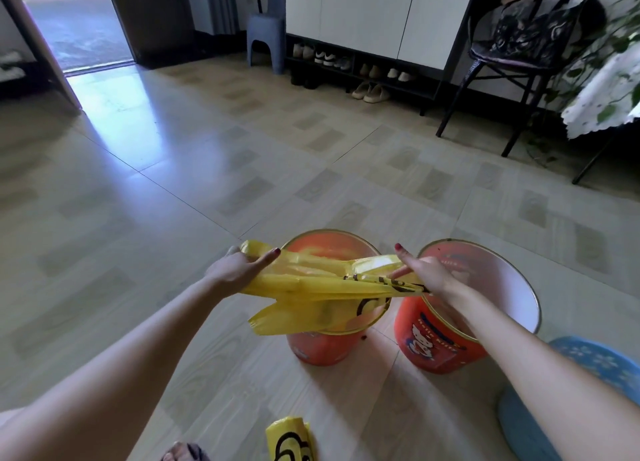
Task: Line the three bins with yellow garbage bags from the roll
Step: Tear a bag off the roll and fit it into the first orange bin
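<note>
A yellow garbage bag (311,287) is stretched sideways above the left orange bin (332,242). My left hand (239,266) grips its left end, my right hand (420,270) grips its right end, which carries black print. One loose handle of the bag hangs over the bin's front rim. A second orange bin (436,343) with a white inside stands right of the first, partly behind my right forearm. The rest of the yellow roll (289,440) lies on the floor at the bottom edge. A blue bin (588,360) shows at the lower right.
A toe (183,455) shows at the bottom edge. A shoe cabinet (363,28) and a grey-blue stool (266,35) stand at the back, a dark chair (526,55) and a covered table (602,90) with a plant at the right. A doorway (69,21) is open at the back left.
</note>
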